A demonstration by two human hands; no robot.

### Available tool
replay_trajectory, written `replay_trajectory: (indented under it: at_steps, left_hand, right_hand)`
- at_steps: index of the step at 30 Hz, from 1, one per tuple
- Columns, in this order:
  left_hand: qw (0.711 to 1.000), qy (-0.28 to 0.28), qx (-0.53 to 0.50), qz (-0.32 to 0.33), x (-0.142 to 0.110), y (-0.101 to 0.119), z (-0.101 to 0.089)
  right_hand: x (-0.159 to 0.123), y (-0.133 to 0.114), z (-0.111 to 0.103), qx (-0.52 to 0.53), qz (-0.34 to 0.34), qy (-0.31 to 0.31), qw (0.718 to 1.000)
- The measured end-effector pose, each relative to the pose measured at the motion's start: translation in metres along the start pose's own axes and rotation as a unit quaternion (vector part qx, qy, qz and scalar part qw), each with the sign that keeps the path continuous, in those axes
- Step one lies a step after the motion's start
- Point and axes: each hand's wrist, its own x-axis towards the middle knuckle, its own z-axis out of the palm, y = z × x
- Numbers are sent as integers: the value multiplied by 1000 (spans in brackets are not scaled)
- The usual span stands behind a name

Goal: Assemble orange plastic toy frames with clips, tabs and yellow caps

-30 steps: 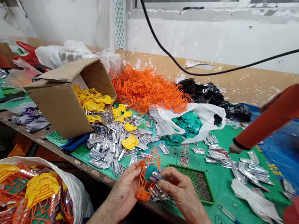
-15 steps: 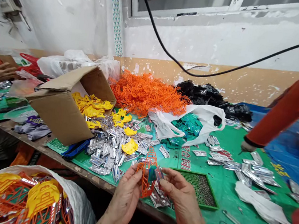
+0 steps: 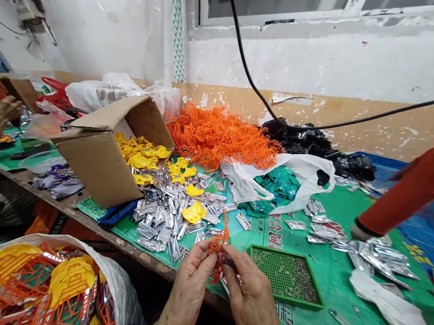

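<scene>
My left hand (image 3: 190,281) is closed, its thumb and fingers pinching a small orange lattice plastic frame (image 3: 218,245) above the table's front edge. Right beside it, my right hand (image 3: 256,293) is closed against the frame's near side. A sliver of a shiny silver piece shows between its fingertips, mostly hidden by them. Just beyond both hands lies a heap of silver pieces (image 3: 162,214) with a few yellow plastic parts (image 3: 193,212) on top. A green perforated tray (image 3: 282,300) of small dark metal bits stands to the right of my hands.
A cardboard box (image 3: 88,169) on its side spills yellow parts. Behind are an orange frame pile (image 3: 224,137) and a white bag (image 3: 245,187) with green pieces. A red power tool (image 3: 408,195) hangs right. A filled white sack (image 3: 121,283) stands lower left; a co-worker's hand (image 3: 4,108) holds a tool.
My right hand has brought the silver piece in against the orange frame, and the green piece seen there is now hidden. The co-worker's hand now grips an orange tool.
</scene>
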Motion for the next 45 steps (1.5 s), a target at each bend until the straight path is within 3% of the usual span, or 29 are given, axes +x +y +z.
replay_trajectory:
  at_steps: [3,5,7,10,12,14,18,21,26,29,32,37,45]
  left_hand:
    - [1000,2,22,3,1,1,-1]
    - [999,0,36,5,3,2,-2]
    - [998,-9,63,6,3,4,-3]
    - [992,-37,120,-8,2,7,-4]
    - [987,-62,150,-16,0,10,-4]
    - [981,-88,171,-6,-2,14,-3]
    - [968,-135,212,14,-7,24,-1]
    - [942,-146,297,55,-9,28,0]
    - [882,-153,396,205,-12,26,0]
    - [849,-179,393,305,-11,22,0]
    - [824,-207,388,358,-11,19,0]
    - [796,-236,393,395,-11,18,0]
    - [795,-243,381,404,-13,17,3]
  right_hand:
    - [5,-5,-10,-3,31,4,999]
    - [10,-10,-19,67,94,-21,993]
    - [16,-14,-26,195,170,-59,964]
    - [20,-14,-32,358,242,-91,897]
    - [20,-10,-32,402,273,-107,867]
    - [18,-5,-30,412,288,-118,856]
    - [12,-1,-29,387,251,-100,881]
    - [6,0,-30,371,201,-73,903]
    - [-8,6,-33,346,130,-69,927]
    - [-15,7,-36,288,77,-14,954]
    - [-20,4,-38,261,13,26,965]
    - [-27,3,-42,235,-46,32,970]
    - [-34,0,-36,191,-71,103,974]
